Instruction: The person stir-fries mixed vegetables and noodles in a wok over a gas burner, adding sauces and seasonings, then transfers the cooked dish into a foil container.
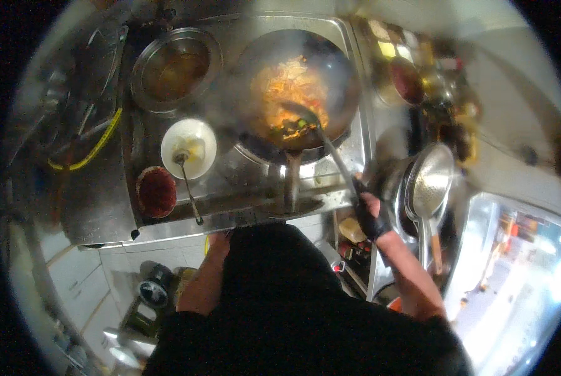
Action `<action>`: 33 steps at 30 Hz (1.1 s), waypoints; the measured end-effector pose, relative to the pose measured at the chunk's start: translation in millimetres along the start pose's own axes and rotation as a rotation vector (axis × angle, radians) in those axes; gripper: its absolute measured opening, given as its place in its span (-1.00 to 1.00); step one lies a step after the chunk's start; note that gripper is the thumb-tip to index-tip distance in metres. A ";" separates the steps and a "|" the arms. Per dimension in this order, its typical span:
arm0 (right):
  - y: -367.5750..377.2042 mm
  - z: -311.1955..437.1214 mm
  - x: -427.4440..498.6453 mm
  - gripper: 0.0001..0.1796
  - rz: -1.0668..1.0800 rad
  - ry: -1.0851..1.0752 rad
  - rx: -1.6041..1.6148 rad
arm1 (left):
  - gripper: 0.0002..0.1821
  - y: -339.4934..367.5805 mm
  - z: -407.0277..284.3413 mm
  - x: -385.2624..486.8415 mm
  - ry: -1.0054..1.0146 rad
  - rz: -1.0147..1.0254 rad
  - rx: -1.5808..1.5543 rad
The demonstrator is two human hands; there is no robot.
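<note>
In a dark wok (341,80) on the stove lies a mass of orange-brown food (285,84) with some green pieces, under haze. My right hand (370,211), in a black covering with some fingers bare, grips the handle of a metal ladle (336,157), whose dark head rests in the food. The wok's handle (291,183) points towards me. My left hand (219,240) is low at the stove's front edge, mostly hidden by my black clothing; its fingers do not show. Left of the wok stands a white bowl (167,141) with a spoon (188,192) in it.
A bowl of dark red contents (156,192) sits near the front edge. Behind is a metal pot of brown liquid (174,70). A yellow hose (94,152) curves at left. Metal strainers (433,178) stand right of my forearm, with seasoning containers (407,80) beyond.
</note>
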State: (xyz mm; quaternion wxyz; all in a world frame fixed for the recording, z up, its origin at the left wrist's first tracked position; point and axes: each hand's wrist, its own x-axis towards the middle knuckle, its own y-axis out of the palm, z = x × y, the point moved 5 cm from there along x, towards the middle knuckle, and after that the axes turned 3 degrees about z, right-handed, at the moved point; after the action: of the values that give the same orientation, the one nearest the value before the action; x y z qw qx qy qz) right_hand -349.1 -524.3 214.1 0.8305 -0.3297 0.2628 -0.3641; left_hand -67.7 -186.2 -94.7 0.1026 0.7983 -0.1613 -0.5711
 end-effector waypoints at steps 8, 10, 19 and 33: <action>23.5 -6.1 77.7 -0.72 -0.005 0.057 -0.030 | -0.60 -48.0 -1.3 -11.9 -0.033 -0.018 0.146; 23.2 -3.9 69.7 -0.72 0.097 0.010 -0.033 | -0.58 -52.7 -7.4 -20.9 0.014 0.051 0.157; -17.7 -42.5 62.3 -0.51 0.033 0.305 0.170 | -0.62 -67.8 -38.0 -54.5 0.120 0.205 0.186; -14.1 -12.5 53.8 -0.87 -0.093 0.252 0.546 | -0.65 -96.9 -59.8 -58.5 0.034 0.161 0.226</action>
State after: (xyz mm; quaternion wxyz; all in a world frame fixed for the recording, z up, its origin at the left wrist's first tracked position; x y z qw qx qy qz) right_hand -331.4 -577.9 205.9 0.8317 -0.0580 0.2408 -0.4969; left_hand -14.9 -75.8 -57.5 0.0602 0.7988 -0.2865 -0.5255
